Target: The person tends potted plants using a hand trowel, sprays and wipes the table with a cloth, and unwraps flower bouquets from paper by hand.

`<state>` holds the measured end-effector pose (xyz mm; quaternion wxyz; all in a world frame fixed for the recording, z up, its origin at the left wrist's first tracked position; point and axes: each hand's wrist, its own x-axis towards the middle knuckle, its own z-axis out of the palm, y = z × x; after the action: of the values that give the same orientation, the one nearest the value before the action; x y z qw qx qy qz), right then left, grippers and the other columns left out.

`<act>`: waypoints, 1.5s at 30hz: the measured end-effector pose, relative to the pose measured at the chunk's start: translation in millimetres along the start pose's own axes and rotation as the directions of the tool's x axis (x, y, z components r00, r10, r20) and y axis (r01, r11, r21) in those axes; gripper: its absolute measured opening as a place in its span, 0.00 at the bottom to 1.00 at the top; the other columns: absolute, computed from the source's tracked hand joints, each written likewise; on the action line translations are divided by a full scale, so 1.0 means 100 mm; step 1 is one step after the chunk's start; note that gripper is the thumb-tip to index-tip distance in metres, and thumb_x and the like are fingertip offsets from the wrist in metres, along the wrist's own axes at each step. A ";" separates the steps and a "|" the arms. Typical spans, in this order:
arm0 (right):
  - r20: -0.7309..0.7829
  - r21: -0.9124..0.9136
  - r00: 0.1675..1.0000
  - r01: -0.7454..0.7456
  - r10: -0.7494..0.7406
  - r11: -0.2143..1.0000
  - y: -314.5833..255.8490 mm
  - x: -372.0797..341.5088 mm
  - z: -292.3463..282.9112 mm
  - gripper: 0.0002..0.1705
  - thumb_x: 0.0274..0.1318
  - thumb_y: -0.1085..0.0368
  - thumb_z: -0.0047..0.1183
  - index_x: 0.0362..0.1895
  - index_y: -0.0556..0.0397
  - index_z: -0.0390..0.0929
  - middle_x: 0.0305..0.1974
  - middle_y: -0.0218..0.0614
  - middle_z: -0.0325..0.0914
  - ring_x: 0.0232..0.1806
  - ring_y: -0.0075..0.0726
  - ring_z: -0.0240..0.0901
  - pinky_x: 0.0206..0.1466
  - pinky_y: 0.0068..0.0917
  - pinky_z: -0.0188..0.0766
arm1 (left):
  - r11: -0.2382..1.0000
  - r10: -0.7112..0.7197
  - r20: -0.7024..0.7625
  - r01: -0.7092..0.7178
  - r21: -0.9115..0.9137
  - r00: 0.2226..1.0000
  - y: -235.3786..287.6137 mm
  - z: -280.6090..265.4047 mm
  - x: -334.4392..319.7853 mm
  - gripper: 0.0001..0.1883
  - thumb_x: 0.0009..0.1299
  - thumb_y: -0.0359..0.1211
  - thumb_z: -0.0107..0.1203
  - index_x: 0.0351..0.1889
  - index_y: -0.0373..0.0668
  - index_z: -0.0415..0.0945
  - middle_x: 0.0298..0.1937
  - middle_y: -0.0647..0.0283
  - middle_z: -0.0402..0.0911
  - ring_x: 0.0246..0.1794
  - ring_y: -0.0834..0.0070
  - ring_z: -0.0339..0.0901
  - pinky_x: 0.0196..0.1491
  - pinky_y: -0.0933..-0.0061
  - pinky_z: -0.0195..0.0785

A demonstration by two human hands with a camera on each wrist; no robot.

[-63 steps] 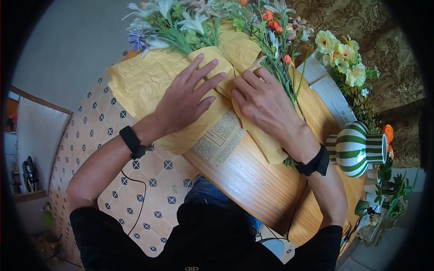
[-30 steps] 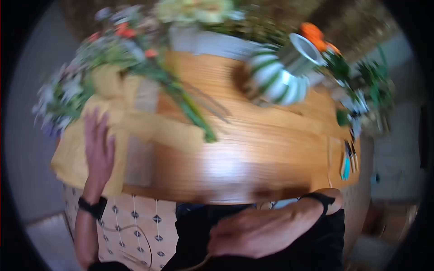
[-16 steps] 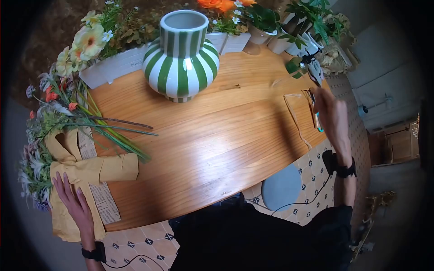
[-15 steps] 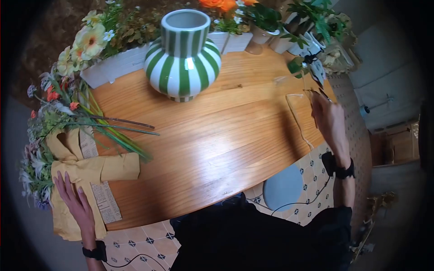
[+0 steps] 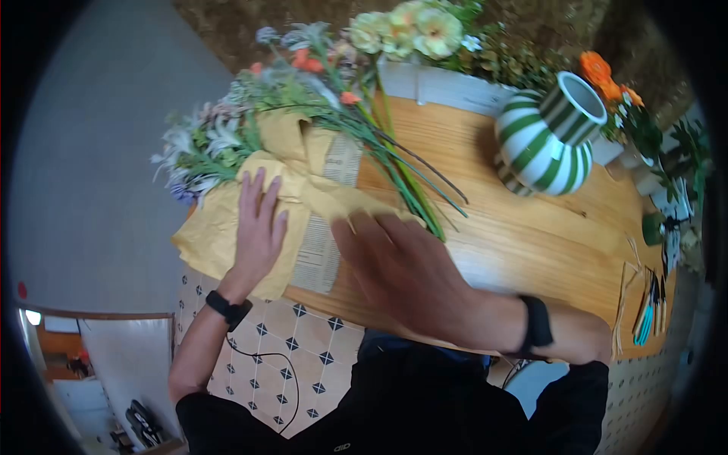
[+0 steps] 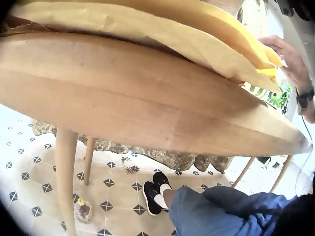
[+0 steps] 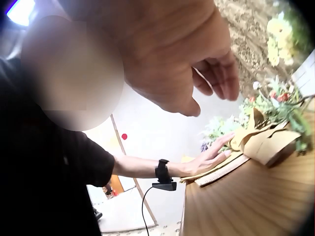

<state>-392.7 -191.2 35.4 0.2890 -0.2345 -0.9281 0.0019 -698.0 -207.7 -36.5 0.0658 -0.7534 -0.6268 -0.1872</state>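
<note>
My left hand (image 5: 258,231) rests with spread fingers on crumpled yellow wrapping paper (image 5: 208,243), pressing it near where it gathers around a bouquet. The artificial flowers (image 5: 220,140) fan out beyond the paper, with white lilies and a purple bloom at the left. Under the paper lies a newsprint-patterned sheet (image 5: 317,262). My right hand (image 5: 406,273) is over the table just right of the paper, overlapping its folded strip in the head view. In the right wrist view, its fingers (image 7: 229,73) are loosely bent, thumb apart, with nothing between them.
Loose green stems (image 5: 413,193) lie right of the paper. A green-and-white striped vase (image 5: 542,148) stands at the back. Twine (image 5: 623,303) and several tools, including a teal-handled one (image 5: 644,324), lie near the wooden table's right edge. A white planter (image 5: 447,87) lines the back.
My right hand has come back leftward from the tools at the table's right edge to beside the wrapping paper. The head view has turned left. My left hand stays on the paper.
</note>
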 end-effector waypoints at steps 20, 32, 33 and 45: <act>0.132 0.512 0.939 -0.339 0.317 0.789 0.12 0.86 0.56 0.32 0.48 0.64 0.61 0.57 0.66 0.71 0.47 0.62 0.78 0.48 0.69 0.77 0.51 0.52 0.74 | 0.999 0.042 0.110 -0.038 -0.037 0.993 -0.11 0.06 -0.01 0.21 0.76 0.40 0.51 0.59 0.33 0.73 0.60 0.45 0.72 0.66 0.48 0.65 0.73 0.49 0.52; -0.044 0.661 0.944 -0.217 0.326 0.718 -0.16 0.78 0.45 0.31 0.52 0.67 0.63 0.60 0.60 0.69 0.46 0.53 0.77 0.46 0.61 0.78 0.48 0.45 0.75 | 0.949 0.004 0.431 0.132 -0.287 0.902 -0.39 -0.08 0.46 0.28 0.74 0.41 0.56 0.69 0.41 0.67 0.70 0.51 0.70 0.69 0.54 0.68 0.70 0.60 0.62; -0.046 0.641 0.944 -0.223 0.327 0.734 -0.16 0.77 0.48 0.31 0.52 0.67 0.63 0.60 0.60 0.69 0.46 0.53 0.77 0.45 0.62 0.78 0.48 0.46 0.75 | 0.938 -0.013 0.498 0.183 -0.294 0.867 -0.40 -0.07 0.48 0.31 0.74 0.42 0.57 0.72 0.40 0.65 0.72 0.52 0.69 0.71 0.57 0.67 0.72 0.61 0.60; -0.323 0.566 0.911 -0.031 0.257 0.824 -0.10 1.00 0.59 0.34 0.48 0.70 0.63 0.62 0.58 0.68 0.44 0.49 0.73 0.42 0.58 0.76 0.43 0.43 0.75 | 0.247 -0.433 0.185 0.314 -0.917 0.882 -0.26 0.10 0.07 0.32 0.86 0.49 0.31 0.74 0.32 0.60 0.74 0.53 0.66 0.75 0.66 0.61 0.78 0.65 0.49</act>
<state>-500.8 -148.7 41.2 0.5197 -0.2083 -0.7918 0.2440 -720.2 -192.6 -46.5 -0.3858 -0.4723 -0.5631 -0.5577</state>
